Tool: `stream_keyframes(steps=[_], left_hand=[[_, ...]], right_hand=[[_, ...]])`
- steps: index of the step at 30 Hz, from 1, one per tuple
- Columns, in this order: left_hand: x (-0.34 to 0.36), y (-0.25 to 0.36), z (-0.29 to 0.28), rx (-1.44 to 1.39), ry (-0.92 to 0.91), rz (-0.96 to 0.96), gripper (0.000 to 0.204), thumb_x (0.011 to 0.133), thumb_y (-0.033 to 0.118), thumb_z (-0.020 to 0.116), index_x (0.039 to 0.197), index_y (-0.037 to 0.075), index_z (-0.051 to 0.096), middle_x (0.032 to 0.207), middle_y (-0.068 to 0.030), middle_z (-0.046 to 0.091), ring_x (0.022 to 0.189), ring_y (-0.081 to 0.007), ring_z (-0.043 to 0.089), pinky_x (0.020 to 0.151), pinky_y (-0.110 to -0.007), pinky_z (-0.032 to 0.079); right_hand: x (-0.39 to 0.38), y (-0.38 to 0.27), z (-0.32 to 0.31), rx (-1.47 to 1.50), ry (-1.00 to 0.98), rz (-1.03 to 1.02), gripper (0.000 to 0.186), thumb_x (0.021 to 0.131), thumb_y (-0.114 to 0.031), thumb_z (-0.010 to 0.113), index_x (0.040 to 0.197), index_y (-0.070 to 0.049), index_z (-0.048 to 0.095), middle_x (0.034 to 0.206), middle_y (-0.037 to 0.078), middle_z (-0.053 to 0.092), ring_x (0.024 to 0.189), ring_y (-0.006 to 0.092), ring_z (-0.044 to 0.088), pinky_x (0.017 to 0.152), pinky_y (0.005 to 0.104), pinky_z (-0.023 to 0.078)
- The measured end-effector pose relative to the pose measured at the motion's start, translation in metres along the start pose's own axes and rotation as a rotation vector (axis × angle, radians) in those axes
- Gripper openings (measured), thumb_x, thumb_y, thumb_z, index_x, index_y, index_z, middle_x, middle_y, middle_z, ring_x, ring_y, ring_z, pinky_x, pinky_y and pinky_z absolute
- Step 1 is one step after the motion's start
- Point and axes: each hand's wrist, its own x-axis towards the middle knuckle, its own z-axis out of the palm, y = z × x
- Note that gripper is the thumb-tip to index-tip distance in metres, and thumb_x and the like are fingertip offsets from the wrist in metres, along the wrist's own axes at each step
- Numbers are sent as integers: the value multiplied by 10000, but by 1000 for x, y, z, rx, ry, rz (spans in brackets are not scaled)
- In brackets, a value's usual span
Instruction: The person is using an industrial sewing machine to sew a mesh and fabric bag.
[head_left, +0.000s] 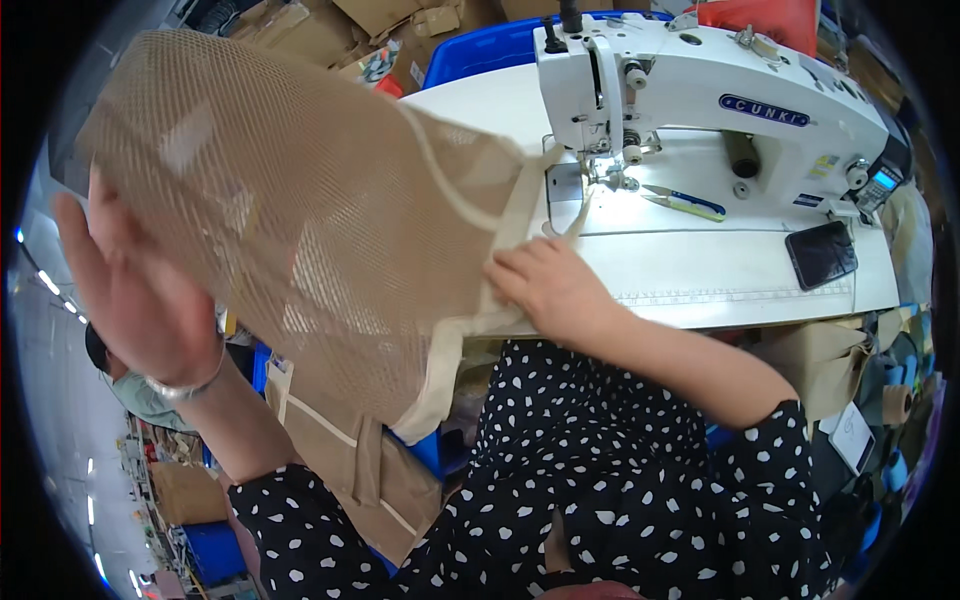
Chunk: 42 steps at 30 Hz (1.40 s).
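Observation:
A large tan mesh fabric piece (pixel 330 200) with beige edge binding is lifted on the left and stretches to the sewing machine (pixel 710 90). My left hand (pixel 150 290) is raised at its far left side, palm toward the mesh and fingers stretched out. Some of those fingertips are hidden by the mesh. On the right edge of the fabric, beside the machine's front, my right hand (pixel 555 285) pinches the bound border against the table. A narrow strip of the binding runs from there toward the lit presser foot (pixel 607 178).
Yellow-and-blue thread snips (pixel 690 203) lie right of the needle area. A black phone (pixel 820 255) rests on the white sewing table (pixel 700 255). More tan fabric (pixel 350 480) hangs below left. A blue bin (pixel 480 50) and cardboard boxes (pixel 300 35) stand behind; a person (pixel 140 385) is at far left.

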Motion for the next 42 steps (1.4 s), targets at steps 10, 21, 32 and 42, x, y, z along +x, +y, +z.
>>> stream_keyframes(steps=[10,21,32,42], left_hand=[[-54,-109,86,1886,-393,887,671,907,215,726,1526,76,507,1271,-143,596,1117,-282,585,1068,-465,388],[-84,-189,86,1303,-1372,544,611,939,162,527,1539,257,459,1542,-51,505,1285,-207,591,1028,-407,440],[-85,-194,50,1265,-1000,276,263,758,99,701,1020,122,697,1070,-19,662,1052,-246,599,957,-426,447],[-55,-221,44,1081,-965,620,239,718,127,646,948,64,622,1043,-77,621,1042,-295,595,894,-440,527]], right_hand=[[-72,-8,-41,153,-191,78,420,856,-91,625,1271,-26,642,1373,216,568,1317,367,531,1111,462,468],[-69,15,-59,236,-231,-92,199,747,-111,641,887,26,673,985,118,605,1002,273,610,819,364,576],[-70,33,-78,344,-278,-126,171,756,-101,668,888,7,666,999,114,563,971,269,592,767,343,568],[-57,50,-68,318,-207,-199,329,783,-99,664,1080,40,690,899,68,524,881,223,585,708,308,553]])
